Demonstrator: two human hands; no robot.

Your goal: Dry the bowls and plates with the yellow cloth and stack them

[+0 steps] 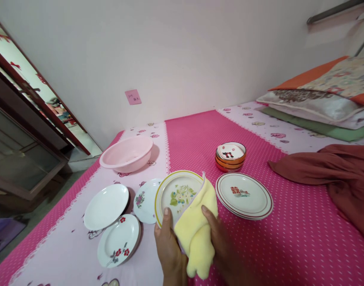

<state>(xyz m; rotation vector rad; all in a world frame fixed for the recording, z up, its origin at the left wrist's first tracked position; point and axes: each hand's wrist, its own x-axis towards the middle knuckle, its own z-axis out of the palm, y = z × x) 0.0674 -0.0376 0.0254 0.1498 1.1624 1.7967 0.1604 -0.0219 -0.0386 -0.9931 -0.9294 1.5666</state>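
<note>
In front of me, my left hand (pixel 170 248) grips the near-left rim of a cream plate (pixel 170 194) with a yellow-green edge and a leafy flower print, its thumb on top. My right hand (pixel 219 238) is closed on a yellow cloth (pixel 196 222), which is draped over the plate's right part and hides it. A white plate with purple flowers (pixel 147 202) lies partly behind the held plate. To the left rest a plain white plate (pixel 106 206) and a plate with red flowers (pixel 119 240). On the right lie stacked plates with a dark red rim (pixel 244 198).
A pink basin (pixel 126 153) stands at the back left of the bed. Stacked orange bowls (pixel 231 159) sit behind the right plates. Farther right are a brownish-red cloth (pixel 333 178) and piled pillows (pixel 324 103). A wall (pixel 182 59) bounds the far side.
</note>
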